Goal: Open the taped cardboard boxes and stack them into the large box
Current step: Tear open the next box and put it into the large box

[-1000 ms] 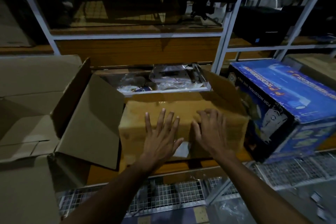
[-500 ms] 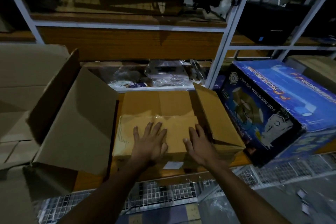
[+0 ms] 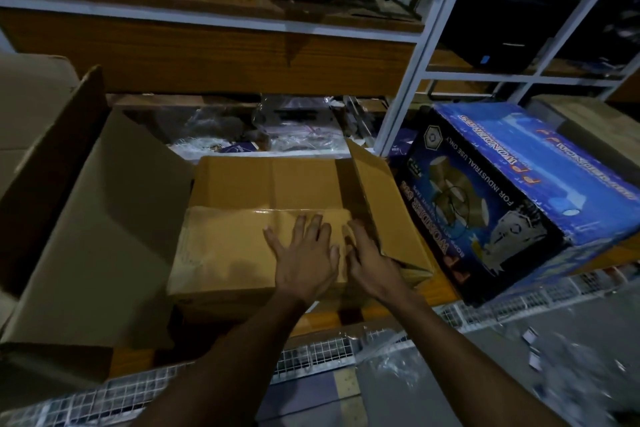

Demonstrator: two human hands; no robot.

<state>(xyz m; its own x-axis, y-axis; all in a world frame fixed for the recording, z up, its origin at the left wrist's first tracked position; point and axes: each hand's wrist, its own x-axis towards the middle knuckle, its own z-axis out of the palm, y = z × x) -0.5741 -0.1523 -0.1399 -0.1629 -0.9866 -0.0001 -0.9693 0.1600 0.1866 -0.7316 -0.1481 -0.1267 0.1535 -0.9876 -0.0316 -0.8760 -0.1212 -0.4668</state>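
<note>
A brown cardboard box (image 3: 242, 246) sits on the wooden shelf in front of me, its near flap folded flat and its right flap (image 3: 384, 204) standing up at a slant. My left hand (image 3: 304, 255) lies palm down on the near flap with fingers spread. Beside it, my right hand (image 3: 370, 258) rests flat at the flap's right end, fingertips at the base of the raised flap. Neither hand grips anything. The large open cardboard box (image 3: 100, 229) stands to the left, one flap leaning toward the smaller box.
A blue printed carton (image 3: 519, 198) lies tilted on the right, close to the raised flap. Plastic-wrapped items (image 3: 277, 128) fill the space behind the box. White rack posts (image 3: 412, 80) rise behind. A wire mesh edge (image 3: 311, 354) runs below the shelf.
The near flap went from upright to folded flat over the box. Both hands slid right along it, and the view tilted further down.
</note>
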